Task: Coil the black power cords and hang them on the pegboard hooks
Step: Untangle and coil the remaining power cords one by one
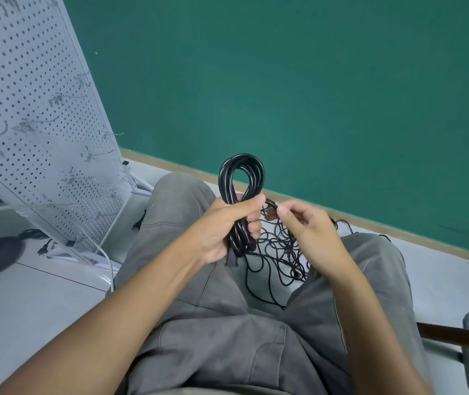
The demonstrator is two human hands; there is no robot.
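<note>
Gripped in the left hand [222, 229], the coil [240, 195] stands upright over the lap, plug end hanging below the fist. Right hand [304, 226] seems to pinch the cord's free end, though blur hides the fingertips. Coiling looks nearly done; next the tail needs wrapping or tucking, then hanging on the pegboard [28, 115] at left. More cords [279, 252] lie tangled on the floor.

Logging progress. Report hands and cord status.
Left hand grips coiled cord. Right hand pinches its loose end. Pegboard hooks bare. Tangled cords on floor.
</note>
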